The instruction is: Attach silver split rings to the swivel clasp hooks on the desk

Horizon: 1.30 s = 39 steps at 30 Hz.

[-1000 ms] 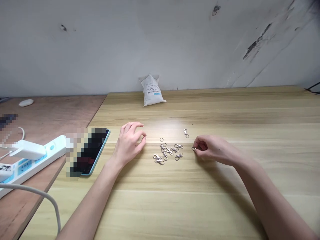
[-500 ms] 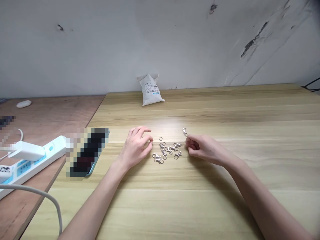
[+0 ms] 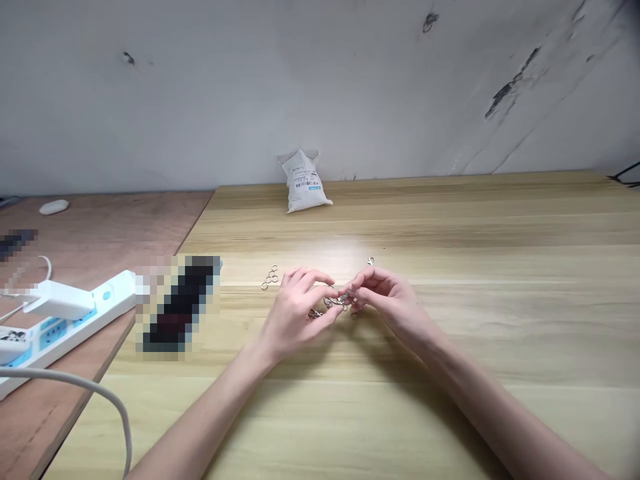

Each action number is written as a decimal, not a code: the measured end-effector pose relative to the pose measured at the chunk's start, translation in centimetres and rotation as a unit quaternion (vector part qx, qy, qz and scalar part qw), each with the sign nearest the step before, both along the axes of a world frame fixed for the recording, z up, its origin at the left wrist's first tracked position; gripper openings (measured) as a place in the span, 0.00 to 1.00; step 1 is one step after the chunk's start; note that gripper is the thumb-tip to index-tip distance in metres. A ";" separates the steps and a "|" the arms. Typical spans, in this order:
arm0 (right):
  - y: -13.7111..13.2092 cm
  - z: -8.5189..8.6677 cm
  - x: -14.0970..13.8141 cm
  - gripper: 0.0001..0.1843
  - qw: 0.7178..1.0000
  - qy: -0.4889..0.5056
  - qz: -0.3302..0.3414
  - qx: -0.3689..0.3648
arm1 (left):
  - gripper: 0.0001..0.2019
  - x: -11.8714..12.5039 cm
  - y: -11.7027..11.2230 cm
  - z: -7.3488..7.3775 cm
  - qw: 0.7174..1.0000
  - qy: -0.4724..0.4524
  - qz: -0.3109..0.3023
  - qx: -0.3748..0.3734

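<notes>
Frame centre: left hand [image 3: 294,312] and right hand [image 3: 386,300] both pinch the metal clasps [image 3: 336,301] lying between their fingertips

**Around the two hands**

Lobster clasps [image 3: 334,301] lie on the table [image 3: 450,373] between left hand [image 3: 295,310] and right hand [image 3: 385,300]. Split rings [image 3: 270,278] lie behind-left of the left hand, and a lone clasp [image 3: 371,261] lies behind the right. A bag [image 3: 304,180] stands well behind both. A phone [image 3: 177,303] and a power strip [image 3: 65,313] lie further left.
</notes>
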State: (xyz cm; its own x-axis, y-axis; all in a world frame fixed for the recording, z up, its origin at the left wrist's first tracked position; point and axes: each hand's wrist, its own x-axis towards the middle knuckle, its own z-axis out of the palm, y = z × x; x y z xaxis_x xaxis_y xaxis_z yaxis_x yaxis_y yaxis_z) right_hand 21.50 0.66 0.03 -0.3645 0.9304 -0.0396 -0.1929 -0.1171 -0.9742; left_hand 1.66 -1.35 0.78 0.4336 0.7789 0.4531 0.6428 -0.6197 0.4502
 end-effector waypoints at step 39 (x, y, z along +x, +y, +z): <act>-1.3 -1.8 -0.8 0.10 0.841 -0.317 -0.058 0.435 | 0.04 0.2 0.0 -0.6 0.992 0.045 0.044 0.110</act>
State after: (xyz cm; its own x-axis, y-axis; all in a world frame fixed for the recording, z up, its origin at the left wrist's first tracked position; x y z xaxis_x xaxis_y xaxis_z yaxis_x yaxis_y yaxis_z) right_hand 20.73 -0.60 -1.79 -0.4309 0.7356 0.5227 0.4364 0.6769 -0.5928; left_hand 1.87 -1.39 0.18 0.4149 0.7018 0.5791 0.7299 -0.6367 0.2487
